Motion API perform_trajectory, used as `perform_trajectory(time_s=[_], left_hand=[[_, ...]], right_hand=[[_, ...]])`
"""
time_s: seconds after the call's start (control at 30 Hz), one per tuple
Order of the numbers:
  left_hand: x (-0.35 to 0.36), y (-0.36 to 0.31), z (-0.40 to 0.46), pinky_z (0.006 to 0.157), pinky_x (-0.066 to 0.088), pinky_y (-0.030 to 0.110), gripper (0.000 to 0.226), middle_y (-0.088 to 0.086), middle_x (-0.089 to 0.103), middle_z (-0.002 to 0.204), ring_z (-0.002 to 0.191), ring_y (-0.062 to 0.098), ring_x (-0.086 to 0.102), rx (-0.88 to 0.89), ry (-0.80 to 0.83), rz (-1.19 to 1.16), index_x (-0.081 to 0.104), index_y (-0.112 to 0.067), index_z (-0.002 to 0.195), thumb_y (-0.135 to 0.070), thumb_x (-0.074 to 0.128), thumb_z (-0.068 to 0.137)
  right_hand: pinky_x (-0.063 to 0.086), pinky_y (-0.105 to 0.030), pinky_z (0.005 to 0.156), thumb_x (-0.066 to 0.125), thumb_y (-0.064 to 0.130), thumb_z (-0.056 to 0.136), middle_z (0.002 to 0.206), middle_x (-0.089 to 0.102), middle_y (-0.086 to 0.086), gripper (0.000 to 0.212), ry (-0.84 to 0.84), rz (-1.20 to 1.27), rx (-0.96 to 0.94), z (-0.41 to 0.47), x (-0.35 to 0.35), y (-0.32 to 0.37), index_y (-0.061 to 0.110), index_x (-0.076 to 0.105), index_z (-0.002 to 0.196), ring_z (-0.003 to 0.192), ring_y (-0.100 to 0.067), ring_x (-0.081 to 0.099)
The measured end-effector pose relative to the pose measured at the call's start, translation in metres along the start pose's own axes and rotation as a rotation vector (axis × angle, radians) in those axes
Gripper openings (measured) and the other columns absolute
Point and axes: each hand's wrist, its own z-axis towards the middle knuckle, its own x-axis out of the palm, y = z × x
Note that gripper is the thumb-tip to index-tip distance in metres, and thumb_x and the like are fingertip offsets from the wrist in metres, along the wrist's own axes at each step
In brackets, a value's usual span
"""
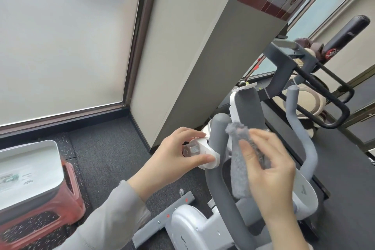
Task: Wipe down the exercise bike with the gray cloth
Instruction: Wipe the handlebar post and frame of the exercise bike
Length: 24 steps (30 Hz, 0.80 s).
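Standing low centre-right, white exercise bike (188, 227) with grey handlebars; beside its left bar, left hand (172, 154) pinches the white side knob (203, 155); right hand (269, 170) grips gray cloth (239, 160), draped against bike's console.

A person's bare left hand (174, 156) emerges from a loose, light grey long sleeve (105, 223) of soft fabric with a faint stitched seam near the cuff; the bare right hand (272, 170) shows no rings or watch.
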Motion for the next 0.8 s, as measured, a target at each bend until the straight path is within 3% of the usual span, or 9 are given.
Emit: perform_trajectory(time_s=[0.13, 0.27, 0.37, 0.5, 0.67, 0.8], left_hand=[[0.009, 0.000, -0.006, 0.081, 0.041, 0.004, 0.050, -0.016, 0.056, 0.114, 0.101, -0.004, 0.055, 0.043, -0.069, 0.011, 0.061, -0.029, 0.113, -0.040, 0.079, 0.067], [0.013, 0.003, -0.010, 0.080, 0.036, 0.001, 0.051, -0.016, 0.057, 0.113, 0.101, -0.004, 0.053, 0.064, -0.127, 0.020, 0.061, -0.027, 0.114, -0.038, 0.079, 0.067], [0.013, 0.003, -0.009, 0.081, 0.042, 0.009, 0.052, -0.015, 0.058, 0.111, 0.098, 0.004, 0.056, 0.051, -0.128, -0.012, 0.061, -0.029, 0.112, -0.037, 0.080, 0.065], [0.014, 0.003, -0.009, 0.085, 0.045, 0.017, 0.053, -0.014, 0.059, 0.111, 0.097, 0.008, 0.057, 0.029, -0.133, -0.036, 0.061, -0.029, 0.112, -0.036, 0.082, 0.063], [0.018, 0.004, -0.011, 0.078, 0.038, 0.002, 0.049, -0.016, 0.058, 0.109, 0.094, -0.002, 0.054, 0.018, -0.164, -0.044, 0.057, -0.034, 0.106, -0.035, 0.081, 0.064], [0.019, 0.004, -0.014, 0.075, 0.040, 0.004, 0.057, -0.015, 0.059, 0.107, 0.090, 0.003, 0.054, -0.032, -0.175, -0.057, 0.059, -0.027, 0.115, -0.039, 0.081, 0.063]], right_hand=[[0.048, -0.022, 0.083, 0.058, 0.024, 0.091, 0.094, 0.066, 0.009, 0.013, 0.072, 0.140, 0.160, 0.055, 0.002, -0.001, 0.018, 0.068, 0.098, 0.091, 0.000, 0.060], [0.046, -0.014, 0.059, 0.052, 0.019, 0.094, 0.073, 0.069, 0.012, 0.018, 0.543, 0.467, 0.381, 0.096, 0.013, -0.007, 0.016, 0.069, 0.089, 0.068, 0.000, 0.061], [0.049, -0.015, 0.056, 0.052, 0.027, 0.091, 0.075, 0.070, 0.005, 0.022, 0.735, 0.575, 0.491, 0.102, 0.010, -0.020, 0.015, 0.071, 0.091, 0.066, -0.005, 0.063], [0.053, -0.022, 0.064, 0.051, 0.029, 0.091, 0.090, 0.066, -0.009, 0.033, 0.771, 0.664, 0.578, 0.096, 0.010, -0.034, 0.004, 0.066, 0.106, 0.076, -0.015, 0.062], [0.050, -0.025, 0.065, 0.047, 0.024, 0.095, 0.086, 0.067, -0.008, 0.031, 0.789, 0.699, 0.642, 0.070, 0.009, -0.039, 0.001, 0.066, 0.104, 0.077, -0.016, 0.062], [0.047, -0.021, 0.061, 0.052, 0.019, 0.095, 0.075, 0.069, 0.003, 0.022, 0.672, 0.445, 0.503, 0.068, -0.001, -0.023, 0.007, 0.071, 0.095, 0.069, -0.007, 0.062]])
